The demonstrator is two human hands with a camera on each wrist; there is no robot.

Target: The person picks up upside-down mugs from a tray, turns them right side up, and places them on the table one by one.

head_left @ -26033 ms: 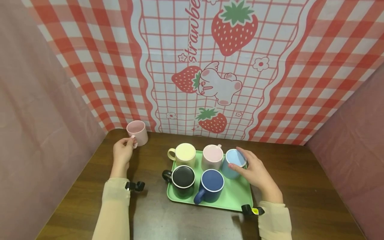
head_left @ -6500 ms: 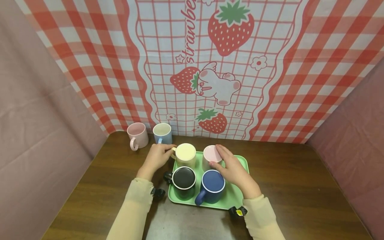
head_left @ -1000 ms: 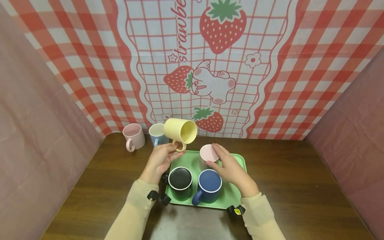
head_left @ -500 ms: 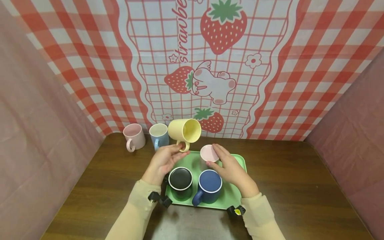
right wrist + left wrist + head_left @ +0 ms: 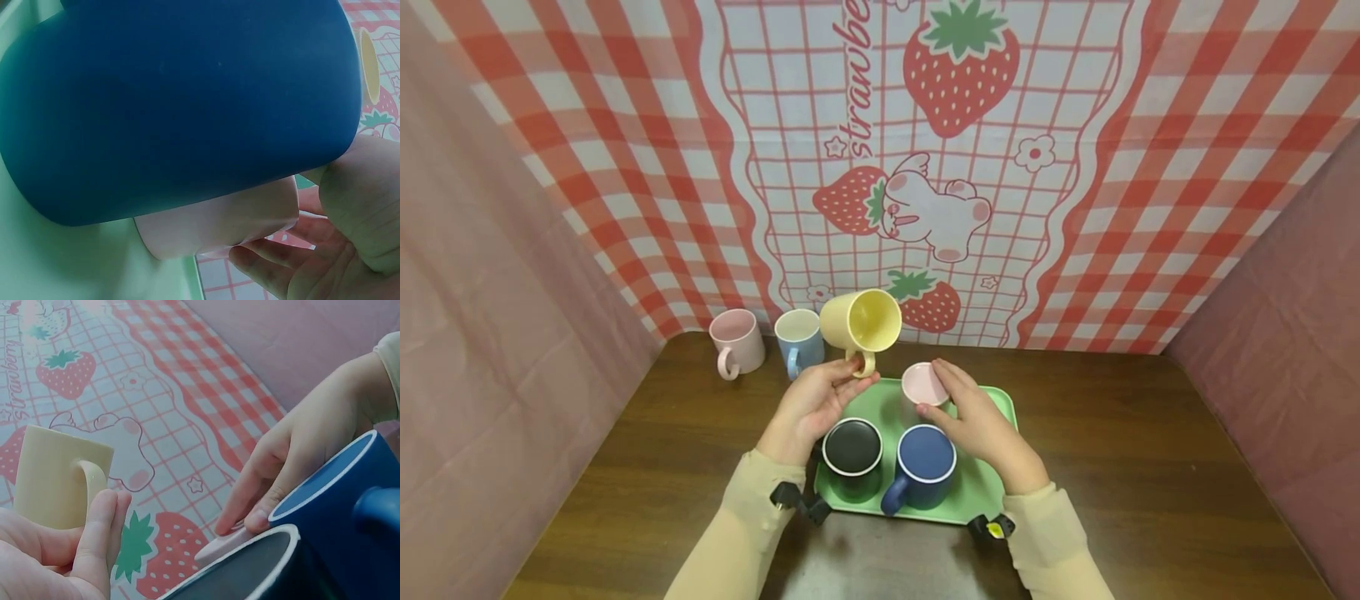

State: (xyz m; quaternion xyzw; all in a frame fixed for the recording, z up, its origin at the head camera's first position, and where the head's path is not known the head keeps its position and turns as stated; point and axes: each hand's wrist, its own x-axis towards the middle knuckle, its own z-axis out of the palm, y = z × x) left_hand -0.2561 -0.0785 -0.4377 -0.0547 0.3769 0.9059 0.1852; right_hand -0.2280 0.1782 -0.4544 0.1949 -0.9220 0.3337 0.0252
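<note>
My left hand (image 5: 812, 404) pinches the handle of a pale yellow mug (image 5: 841, 323), raised above the tray's back left part. The mug lies tilted, its mouth facing right and slightly up; its inside shows in the head view. On the green tray (image 5: 981, 487), a pink mug (image 5: 922, 383) stands upside down, base up. My right hand (image 5: 983, 423) holds it, thumb and fingers around the base end. In the right wrist view the fingertips (image 5: 244, 259) rest along the pink mug's side (image 5: 219, 222), partly hidden by a dark blue mug (image 5: 181, 112).
Inverted on the tray's front half are a black mug (image 5: 852, 454) and the dark blue mug, handle toward me. Two mugs stand upright at the table's back left: one pink (image 5: 741, 346), one light blue (image 5: 803, 343). A strawberry-patterned cloth (image 5: 1045, 250) hangs behind the wooden table.
Earlier, the light blue mug went from tray to table, upright. The yellow mug has since been lifted from the tray and tipped; its mouth now turns further upward. The right hand stays on the pink mug.
</note>
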